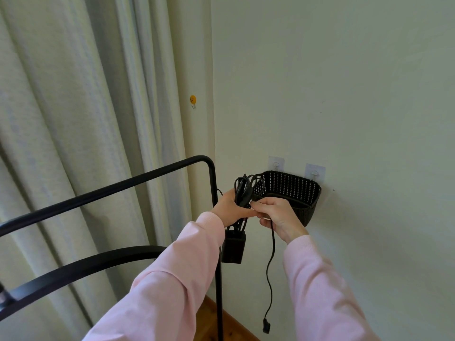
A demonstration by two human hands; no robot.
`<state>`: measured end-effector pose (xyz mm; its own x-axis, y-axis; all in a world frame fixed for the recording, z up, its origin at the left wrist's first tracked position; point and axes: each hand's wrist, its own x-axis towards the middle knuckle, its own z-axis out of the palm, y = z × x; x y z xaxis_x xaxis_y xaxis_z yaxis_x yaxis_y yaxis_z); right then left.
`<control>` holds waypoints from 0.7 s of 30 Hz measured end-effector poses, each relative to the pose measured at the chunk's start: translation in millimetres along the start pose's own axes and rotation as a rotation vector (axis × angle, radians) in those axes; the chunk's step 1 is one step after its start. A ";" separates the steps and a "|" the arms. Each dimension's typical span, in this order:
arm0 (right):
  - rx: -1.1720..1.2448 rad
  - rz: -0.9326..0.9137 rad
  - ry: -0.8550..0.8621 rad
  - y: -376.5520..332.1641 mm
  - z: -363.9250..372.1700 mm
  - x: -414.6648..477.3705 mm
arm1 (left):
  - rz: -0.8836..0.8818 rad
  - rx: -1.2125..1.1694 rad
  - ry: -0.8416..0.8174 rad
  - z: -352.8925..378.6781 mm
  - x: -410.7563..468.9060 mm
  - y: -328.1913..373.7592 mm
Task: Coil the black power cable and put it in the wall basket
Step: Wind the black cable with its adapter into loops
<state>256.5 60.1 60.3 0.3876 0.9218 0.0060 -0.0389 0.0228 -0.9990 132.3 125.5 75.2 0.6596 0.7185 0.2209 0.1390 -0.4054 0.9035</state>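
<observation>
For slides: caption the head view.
Left hand grips coiled power cable; right hand pinches its tail beside wall basket.

Both arms are stretched forward, covered to the wrist by pink sleeves (167, 279). Left hand (229, 207) is raised, fingers curled round the bundled black power cable (241, 190). Right hand (280, 216) is held just beside it, fingertips touching the left hand, back of hand up. A cable strand is pinched in its fingers.

Long pale pink sleeves (157, 279) cover both arms.
</observation>
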 end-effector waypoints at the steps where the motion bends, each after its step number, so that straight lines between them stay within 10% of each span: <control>1: -0.010 0.001 0.006 0.8 -0.1 1.1 | -0.013 0.015 0.000 0.0 1.2 -1.2; 13: 0.146 -0.021 0.037 6.4 -5.7 4.3 | -0.124 -0.040 0.185 -1.7 4.8 0.8; 21: -0.407 -0.077 0.280 12.3 -2.2 6.0 | -0.132 -0.083 0.265 -2.0 2.8 0.6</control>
<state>260.4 65.1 47.9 0.6101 0.7826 0.1239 0.3405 -0.1178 -0.9328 132.8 128.4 77.1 0.4225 0.8887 0.1778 0.1424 -0.2589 0.9554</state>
